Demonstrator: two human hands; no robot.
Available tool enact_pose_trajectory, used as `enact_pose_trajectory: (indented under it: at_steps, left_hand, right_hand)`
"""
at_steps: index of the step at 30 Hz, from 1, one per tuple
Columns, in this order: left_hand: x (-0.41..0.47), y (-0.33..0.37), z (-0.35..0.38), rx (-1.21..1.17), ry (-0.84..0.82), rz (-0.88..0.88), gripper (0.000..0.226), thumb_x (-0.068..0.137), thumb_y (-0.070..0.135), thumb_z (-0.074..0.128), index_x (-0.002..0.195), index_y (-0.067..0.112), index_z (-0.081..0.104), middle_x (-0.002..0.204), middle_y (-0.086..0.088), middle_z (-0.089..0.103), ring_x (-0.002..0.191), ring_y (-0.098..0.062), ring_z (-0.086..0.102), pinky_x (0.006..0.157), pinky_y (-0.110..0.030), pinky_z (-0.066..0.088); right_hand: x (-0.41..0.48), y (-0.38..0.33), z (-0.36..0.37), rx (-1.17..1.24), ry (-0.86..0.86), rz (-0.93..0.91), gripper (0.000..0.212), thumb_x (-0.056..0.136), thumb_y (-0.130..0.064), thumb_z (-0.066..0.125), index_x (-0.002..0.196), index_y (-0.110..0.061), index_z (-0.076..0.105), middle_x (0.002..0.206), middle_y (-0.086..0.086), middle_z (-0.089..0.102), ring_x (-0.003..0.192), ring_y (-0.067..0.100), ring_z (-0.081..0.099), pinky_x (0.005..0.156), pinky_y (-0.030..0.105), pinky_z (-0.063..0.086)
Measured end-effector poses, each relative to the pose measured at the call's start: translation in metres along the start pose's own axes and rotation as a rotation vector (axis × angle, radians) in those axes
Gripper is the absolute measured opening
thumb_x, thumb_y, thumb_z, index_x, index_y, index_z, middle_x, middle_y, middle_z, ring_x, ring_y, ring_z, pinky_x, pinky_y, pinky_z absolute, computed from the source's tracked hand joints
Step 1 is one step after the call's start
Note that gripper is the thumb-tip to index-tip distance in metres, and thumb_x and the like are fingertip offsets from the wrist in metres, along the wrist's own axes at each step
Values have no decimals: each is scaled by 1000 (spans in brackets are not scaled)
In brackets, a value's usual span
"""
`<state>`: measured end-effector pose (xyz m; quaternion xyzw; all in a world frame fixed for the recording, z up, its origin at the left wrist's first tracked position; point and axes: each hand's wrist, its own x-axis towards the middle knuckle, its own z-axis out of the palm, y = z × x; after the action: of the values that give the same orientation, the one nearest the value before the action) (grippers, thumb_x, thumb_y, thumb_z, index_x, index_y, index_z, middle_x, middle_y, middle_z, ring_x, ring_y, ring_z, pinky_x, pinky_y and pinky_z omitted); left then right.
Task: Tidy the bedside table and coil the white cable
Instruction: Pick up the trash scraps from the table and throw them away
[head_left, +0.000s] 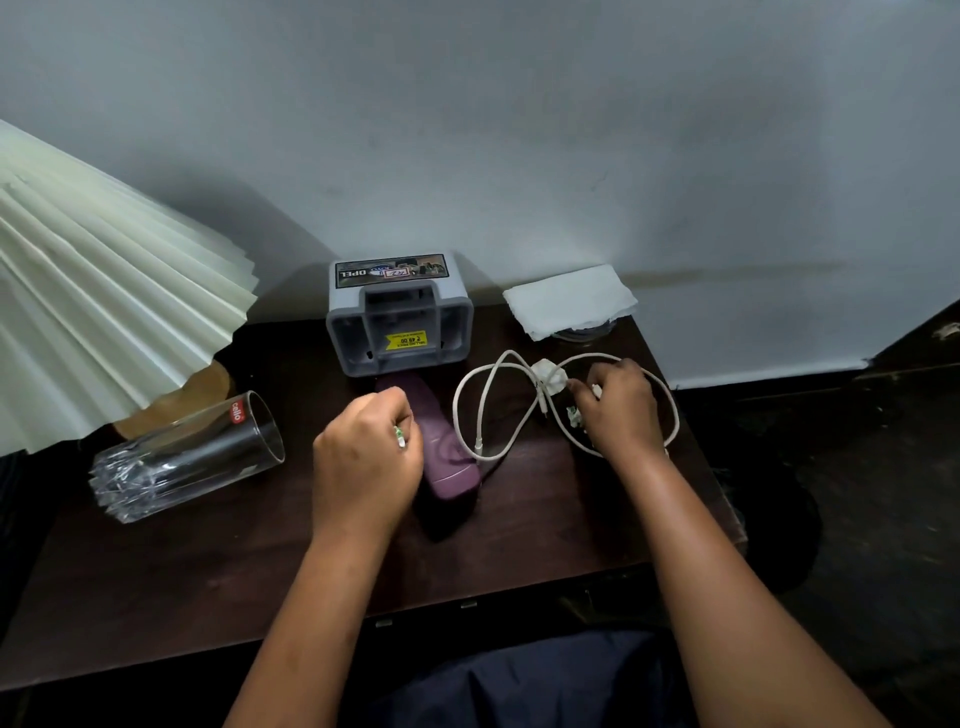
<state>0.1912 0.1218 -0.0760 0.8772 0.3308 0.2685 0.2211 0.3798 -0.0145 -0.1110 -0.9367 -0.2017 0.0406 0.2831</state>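
**Though loose on bench (208, 571), white cable (483, 415) under right grip (618, 410)**

Sprawls in open loops right of a purple case (449, 457), near loop touching that case's right edge. Runs beneath right grip at the far-right loop; fingers there curled, pinching a small white scrap (596, 391). Cannot tell about any hold on the cable itself. Left grip (363, 457): just left of the case, apart from the cable, curled tight, pinching a white-green scrap (399, 436).
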Motion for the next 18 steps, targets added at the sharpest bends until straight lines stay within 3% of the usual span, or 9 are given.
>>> enact_pose_trajectory:
  at_steps: [2,5,10,18]
  left_hand:
    - [0,1,2,-18,-27,58,41,67,-6,65,62,20,33,58,4,38,52,-21,35,53,-29,28]
    - [0,2,5,-33,-78,130,39,68,-5,64,64,20,35,60,4,38,55,-19,35,53,-29,29]
    - [-1,0,11,-24,-134,169,28,76,4,64,69,16,41,67,5,42,58,-18,41,54,-29,33]
    - [0,3,11,-41,-121,179,19,80,14,65,75,15,47,72,7,45,60,-22,50,53,-30,39]
  right_hand:
    - [1,0,0,12,0,-5,22,89,-23,58,73,-10,50,95,21,57,88,37,56,67,30,32]
    - [-1,-4,2,-49,-14,-15,17,91,-27,54,87,-11,47,87,21,62,82,39,59,63,33,35]
    - [0,-4,8,-130,-78,-95,20,92,-30,51,110,-24,52,98,12,68,87,38,62,63,33,40]
    - [-2,-6,11,-154,-100,-128,23,90,-32,54,108,-20,48,94,13,66,86,39,62,63,35,42]
